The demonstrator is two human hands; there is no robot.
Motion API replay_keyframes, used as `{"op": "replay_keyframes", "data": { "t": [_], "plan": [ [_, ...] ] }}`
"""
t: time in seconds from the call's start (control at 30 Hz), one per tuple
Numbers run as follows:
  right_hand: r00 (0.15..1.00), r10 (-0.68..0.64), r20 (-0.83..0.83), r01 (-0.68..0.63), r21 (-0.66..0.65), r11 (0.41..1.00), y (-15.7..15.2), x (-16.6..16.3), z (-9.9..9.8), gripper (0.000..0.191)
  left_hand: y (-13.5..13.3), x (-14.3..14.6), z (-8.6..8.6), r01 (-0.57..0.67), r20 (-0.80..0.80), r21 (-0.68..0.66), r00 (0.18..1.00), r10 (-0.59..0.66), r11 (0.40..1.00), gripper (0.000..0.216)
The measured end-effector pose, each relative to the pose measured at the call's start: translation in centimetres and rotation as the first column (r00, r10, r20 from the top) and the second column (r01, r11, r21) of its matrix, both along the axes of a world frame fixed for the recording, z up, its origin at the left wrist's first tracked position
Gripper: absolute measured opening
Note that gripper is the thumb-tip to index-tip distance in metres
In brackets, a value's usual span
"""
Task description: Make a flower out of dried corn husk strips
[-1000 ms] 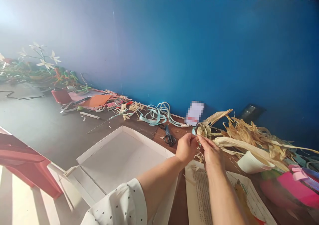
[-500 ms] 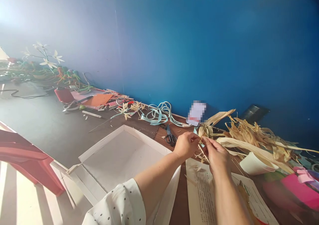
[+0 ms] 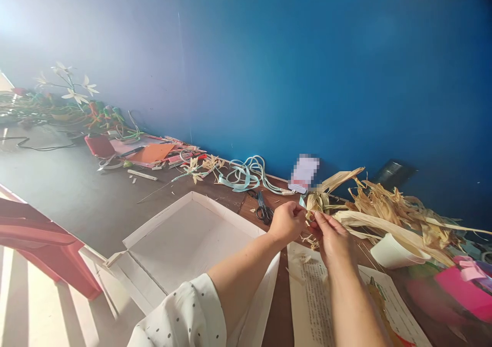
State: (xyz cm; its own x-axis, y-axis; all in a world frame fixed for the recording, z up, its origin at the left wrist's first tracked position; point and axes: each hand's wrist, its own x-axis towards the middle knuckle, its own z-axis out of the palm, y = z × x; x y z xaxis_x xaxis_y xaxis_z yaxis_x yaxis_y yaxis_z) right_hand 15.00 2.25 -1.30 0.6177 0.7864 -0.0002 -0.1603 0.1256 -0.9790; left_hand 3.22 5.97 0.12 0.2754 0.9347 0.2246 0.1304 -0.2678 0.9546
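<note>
My left hand (image 3: 286, 225) and my right hand (image 3: 333, 238) meet over the brown table, both closed in a pinch with fingertips nearly touching. Something small and pale brown shows between the fingers, too hidden to name. Dried corn husks (image 3: 315, 202) lie just beyond the fingertips, with a bit of light blue ribbon (image 3: 302, 201) beside them. Black-handled scissors (image 3: 263, 211) rest left of my left hand. Under my right forearm are printed sheets (image 3: 307, 290) with husk scraps on top.
An open white box lid (image 3: 184, 229) stands at left. Behind it lie a husk flower on a stem (image 3: 193, 168) and light blue cords (image 3: 261, 175). A phone (image 3: 305, 172) leans on the blue partition (image 3: 307, 80). To the right are a tipped white cup (image 3: 397, 252) and more husks (image 3: 380, 208).
My right fingers have shifted slightly and curled in closer to my left hand. A thin pale strip that hung below the fingers is no longer visible. The view moved a little.
</note>
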Motion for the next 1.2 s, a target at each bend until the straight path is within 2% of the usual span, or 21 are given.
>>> {"op": "replay_keyframes", "data": {
  "t": [0.23, 0.77, 0.9, 1.1, 1.2],
  "plan": [
    [0.996, -0.054, -0.075, 0.056, 0.025, 0.998, 0.3, -0.1, -0.1, 0.038, -0.2, 0.1, 0.2, -0.009, -0.009, -0.008, 1.0, 0.009, 1.0, 0.016],
    [0.994, -0.108, -0.018, 0.109, 0.016, 0.994, 0.2, -0.3, -0.1, 0.038, -0.3, 0.2, 0.1, -0.02, 0.049, 0.011, 0.999, 0.019, 1.0, 0.014],
    [0.994, -0.11, 0.009, 0.11, 0.007, 0.994, 0.1, 0.0, -0.2, 0.039, -0.1, 0.0, -0.1, 0.007, -0.014, 0.031, 1.0, -0.006, 1.0, 0.015],
    [0.991, -0.094, 0.096, 0.096, -0.023, 0.995, -0.2, 1.1, -0.5, 0.041, 0.7, -0.8, 0.2, 0.126, -0.171, 0.181, 0.981, -0.095, 0.976, 0.018],
    [0.985, -0.08, 0.153, 0.087, -0.04, 0.995, -0.4, 1.3, -0.4, 0.039, 0.7, -1.2, 0.6, 0.169, -0.227, 0.173, 0.965, -0.128, 0.97, 0.021]
  ]
}}
